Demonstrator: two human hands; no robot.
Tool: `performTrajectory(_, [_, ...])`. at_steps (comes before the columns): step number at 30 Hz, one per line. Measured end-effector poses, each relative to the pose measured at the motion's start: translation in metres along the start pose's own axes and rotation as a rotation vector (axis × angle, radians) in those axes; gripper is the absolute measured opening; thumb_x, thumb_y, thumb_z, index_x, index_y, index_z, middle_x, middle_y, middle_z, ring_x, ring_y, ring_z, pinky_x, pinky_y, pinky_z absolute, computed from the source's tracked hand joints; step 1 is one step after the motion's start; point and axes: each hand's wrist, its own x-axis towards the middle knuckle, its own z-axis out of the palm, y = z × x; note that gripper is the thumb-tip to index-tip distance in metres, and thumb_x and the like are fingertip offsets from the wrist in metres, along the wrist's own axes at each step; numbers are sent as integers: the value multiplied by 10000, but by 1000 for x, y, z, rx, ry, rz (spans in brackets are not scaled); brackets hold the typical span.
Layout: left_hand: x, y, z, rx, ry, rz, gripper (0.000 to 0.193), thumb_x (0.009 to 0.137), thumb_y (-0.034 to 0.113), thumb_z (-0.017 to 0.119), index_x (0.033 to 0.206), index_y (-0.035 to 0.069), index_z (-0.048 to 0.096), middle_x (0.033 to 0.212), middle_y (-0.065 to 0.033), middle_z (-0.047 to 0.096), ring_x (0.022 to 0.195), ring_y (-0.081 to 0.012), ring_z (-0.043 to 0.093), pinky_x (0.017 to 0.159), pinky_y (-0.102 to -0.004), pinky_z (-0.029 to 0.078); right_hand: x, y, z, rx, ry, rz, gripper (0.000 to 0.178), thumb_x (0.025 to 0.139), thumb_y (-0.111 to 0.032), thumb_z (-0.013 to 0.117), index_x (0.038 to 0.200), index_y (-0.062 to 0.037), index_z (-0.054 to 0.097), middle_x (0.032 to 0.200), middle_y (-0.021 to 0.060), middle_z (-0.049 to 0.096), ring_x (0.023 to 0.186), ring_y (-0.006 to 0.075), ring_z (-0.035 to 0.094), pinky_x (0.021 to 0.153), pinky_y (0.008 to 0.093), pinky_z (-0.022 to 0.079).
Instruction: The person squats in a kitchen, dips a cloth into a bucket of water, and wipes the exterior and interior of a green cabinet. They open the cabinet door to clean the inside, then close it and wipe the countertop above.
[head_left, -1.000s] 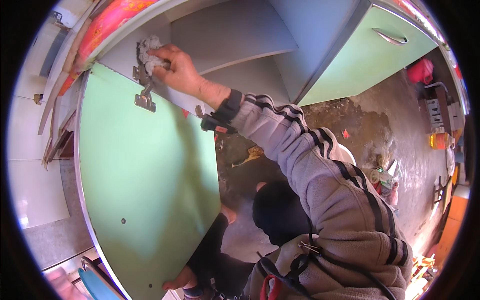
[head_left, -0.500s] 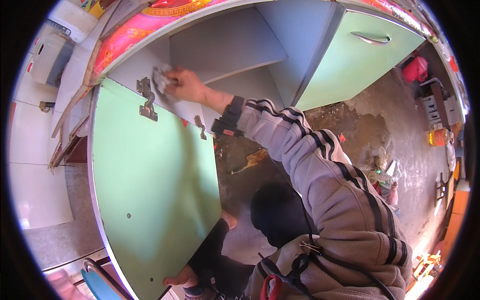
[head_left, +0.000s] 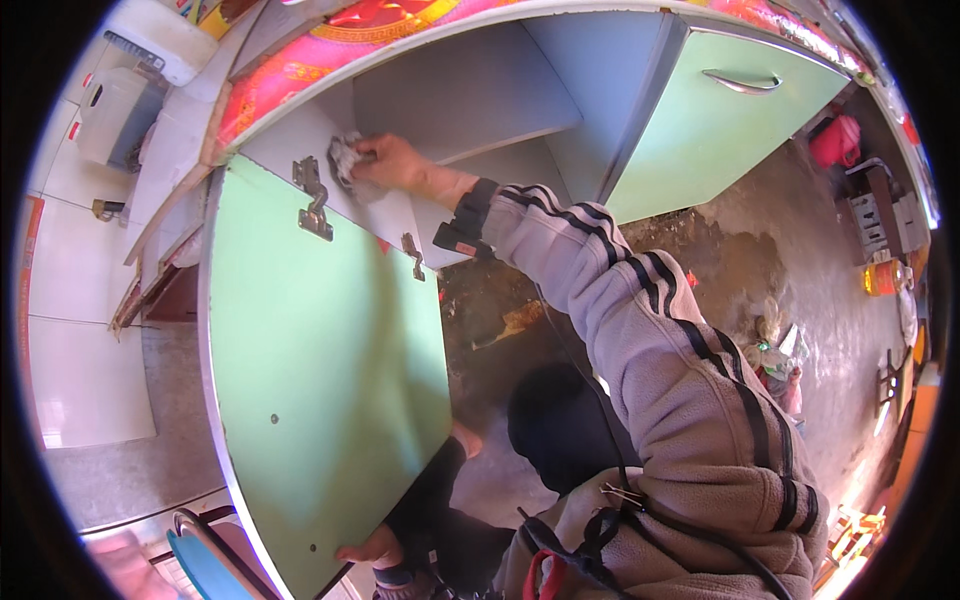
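My right hand (head_left: 398, 165) pinches a crumpled grey cloth (head_left: 345, 160) against the inner left side wall of an open cabinet. Two metal hinges (head_left: 314, 200) join that wall to a light green door (head_left: 330, 370), which is swung wide open to the left. Low down, my left hand (head_left: 372, 550) grips the free edge of this door, its fingers partly over the green face. Inside the cabinet, behind my right hand, runs a grey-white shelf (head_left: 480, 90).
A second green door (head_left: 725, 120) with a curved metal handle closes the right part. Over the cabinet lies a pink-red patterned cover (head_left: 290, 75). On the floor stand a pink bucket (head_left: 835, 140), a bottle of yellow liquid (head_left: 882, 278) and plastic bags (head_left: 780, 350).
The view has shifted slightly, so the cabinet appears a little farther right and lower. My right hand keeps the cloth at the side wall, lower and nearer the front hinge; my left still grips the door.
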Motion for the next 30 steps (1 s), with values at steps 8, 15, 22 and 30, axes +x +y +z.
performTrajectory(8, [-5,14,2,5,-85,12,791,849,636,439,1305,-11,435,1319,-175,444,1162,-315,457,979,-435,393,25,-65,-7,240,23,-328,380,775,-157,637,1145,-73,623,1214,163,498,1054,290,544,858,336,477])
performTrajectory(15, [-9,26,17,-153,-47,84,803,854,640,422,1295,-30,439,1298,-176,465,1148,-313,471,960,-433,407,36,10,5,45,16,-4,376,751,-262,610,1096,-118,645,996,181,632,940,285,616,831,331,490])
performTrajectory(22, [-11,56,27,121,-16,11,810,854,647,403,1286,-37,445,1295,-177,466,1133,-307,483,946,-432,417,21,1,-5,-41,-45,15,376,733,-292,604,1063,-120,653,1028,161,639,965,306,612,851,357,480])
performTrajectory(30, [-18,51,18,580,37,-176,818,840,650,415,1274,-42,453,1281,-194,471,1127,-307,481,944,-434,415,91,-39,6,231,310,-466,415,762,-224,626,1156,-95,606,1114,187,609,1031,313,588,900,352,465])
